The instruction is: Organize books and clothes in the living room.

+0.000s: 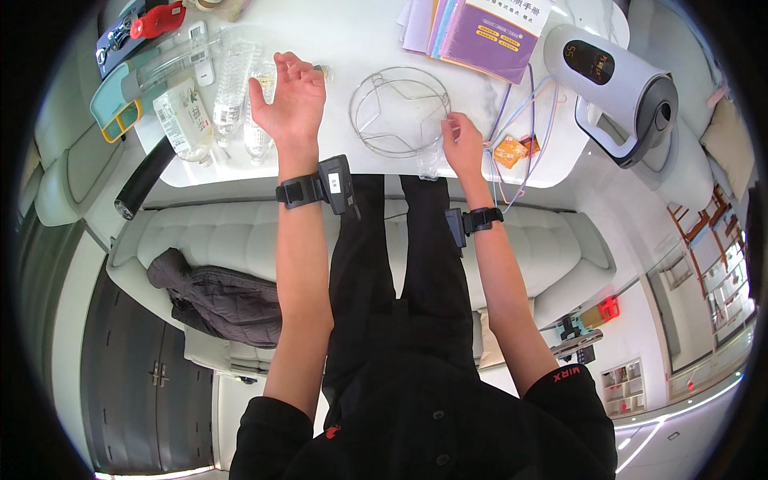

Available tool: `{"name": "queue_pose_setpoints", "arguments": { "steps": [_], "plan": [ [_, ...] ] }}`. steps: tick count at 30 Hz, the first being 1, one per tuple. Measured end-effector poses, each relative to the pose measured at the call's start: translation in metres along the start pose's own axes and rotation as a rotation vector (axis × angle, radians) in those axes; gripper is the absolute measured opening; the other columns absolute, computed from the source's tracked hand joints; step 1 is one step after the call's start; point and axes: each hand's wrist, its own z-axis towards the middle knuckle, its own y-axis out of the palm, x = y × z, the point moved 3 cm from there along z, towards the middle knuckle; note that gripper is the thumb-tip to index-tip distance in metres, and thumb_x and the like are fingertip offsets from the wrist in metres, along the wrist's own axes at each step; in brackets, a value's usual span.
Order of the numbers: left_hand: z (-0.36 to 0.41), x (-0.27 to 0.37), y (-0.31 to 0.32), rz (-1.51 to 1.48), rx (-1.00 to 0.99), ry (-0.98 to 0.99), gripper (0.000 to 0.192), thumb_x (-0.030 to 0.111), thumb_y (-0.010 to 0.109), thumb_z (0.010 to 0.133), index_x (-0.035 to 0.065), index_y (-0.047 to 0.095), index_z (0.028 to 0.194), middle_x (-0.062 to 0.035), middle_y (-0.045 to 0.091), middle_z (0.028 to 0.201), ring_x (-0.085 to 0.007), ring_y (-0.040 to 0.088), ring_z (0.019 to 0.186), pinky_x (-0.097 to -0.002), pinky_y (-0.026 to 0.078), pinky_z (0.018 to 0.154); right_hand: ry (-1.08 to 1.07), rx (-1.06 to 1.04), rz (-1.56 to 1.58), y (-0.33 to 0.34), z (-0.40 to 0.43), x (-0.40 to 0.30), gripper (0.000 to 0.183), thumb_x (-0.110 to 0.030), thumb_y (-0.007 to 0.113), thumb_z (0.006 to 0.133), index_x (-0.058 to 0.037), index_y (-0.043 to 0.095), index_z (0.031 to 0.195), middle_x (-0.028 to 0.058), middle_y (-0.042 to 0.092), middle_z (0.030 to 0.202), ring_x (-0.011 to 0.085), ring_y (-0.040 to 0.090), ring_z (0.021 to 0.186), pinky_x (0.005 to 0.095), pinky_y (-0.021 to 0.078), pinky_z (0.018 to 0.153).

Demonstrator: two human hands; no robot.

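A round metal wire rack with a star-shaped inner frame [400, 149] lies on the white table [342, 162]. My right hand [463, 141] is at its right rim, fingers curled and fingertips close to the wire; whether they grip it cannot be told. Below that rim lies crumpled clear plastic [431, 161]. Palm up, my left hand [294, 99] is raised beside several clear plastic bottles, its fingers apart and slightly bent, holding nothing. Right of my right hand are coloured hangers [555, 114] and an orange packet [509, 152].
Stacked books [486, 42] lie at the far edge. A white electric kettle [612, 90] stands at the right. On the left are a labelled bottle [185, 123], a teal-handled item [114, 99], a red object [159, 21] and a black cylinder [144, 180] jutting past the table edge.
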Motion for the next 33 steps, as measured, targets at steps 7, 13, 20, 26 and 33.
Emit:
{"name": "queue_pose_setpoints", "arguments": {
  "steps": [7, 13, 20, 26, 33],
  "plan": [
    [-0.007, 0.011, 0.005, -0.028, -0.016, 0.083, 0.043, 0.045, 0.038, 0.080, 0.0047, 0.045, 0.095, -0.0055, 0.051, 0.087, -0.0170, 0.045, 0.071, -0.0296, 0.034, 0.062, 0.121, -0.132, 0.159, 0.008, -0.001, -0.006, 0.013, -0.009, 0.046, 0.079, -0.0040, 0.053, 0.089, 0.0118, 0.056, 0.055, 0.0209, 0.055, 0.046, 0.0303, 0.0435, 0.047],
    [-0.016, 0.025, 0.029, 0.212, -0.092, 0.175, 0.048, 0.047, 0.035, 0.080, 0.0016, 0.042, 0.096, -0.0077, 0.047, 0.087, -0.0173, 0.041, 0.068, -0.0297, 0.033, 0.061, 0.066, -0.202, 0.409, -0.003, -0.012, -0.047, 0.016, -0.006, 0.040, 0.083, -0.0037, 0.051, 0.093, 0.0042, 0.047, 0.049, 0.0093, 0.049, 0.042, 0.0230, 0.0383, 0.040],
    [-0.038, 0.023, 0.105, 0.716, -0.186, 0.376, 0.041, 0.038, 0.041, 0.082, 0.0015, 0.045, 0.099, -0.0078, 0.052, 0.086, -0.0175, 0.045, 0.067, -0.0305, 0.036, 0.060, -0.122, -0.198, 0.388, -0.025, -0.009, -0.101, 0.017, -0.004, 0.039, 0.084, -0.0019, 0.052, 0.095, 0.0025, 0.043, 0.048, 0.0074, 0.042, 0.040, 0.0210, 0.0376, 0.041],
    [-0.050, 0.031, 0.141, 0.845, -0.368, 0.395, 0.047, 0.039, 0.035, 0.083, -0.0021, 0.040, 0.104, -0.0148, 0.047, 0.089, -0.0217, 0.042, 0.075, -0.0330, 0.032, 0.067, -0.166, -0.163, 0.692, -0.006, 0.048, -0.133, 0.020, -0.006, 0.036, 0.085, 0.0006, 0.050, 0.097, 0.0012, 0.041, 0.051, 0.0055, 0.041, 0.042, 0.0215, 0.0441, 0.044],
    [-0.059, 0.038, 0.159, 1.196, -0.369, 0.659, 0.044, 0.036, 0.033, 0.084, -0.0026, 0.044, 0.101, -0.0173, 0.050, 0.084, -0.0221, 0.042, 0.073, -0.0324, 0.032, 0.067, -0.195, -0.036, 0.923, 0.023, 0.115, -0.158, 0.022, -0.008, 0.034, 0.087, 0.0011, 0.048, 0.101, 0.0005, 0.041, 0.056, 0.0044, 0.038, 0.046, 0.0279, 0.0521, 0.052]
  ]
}}
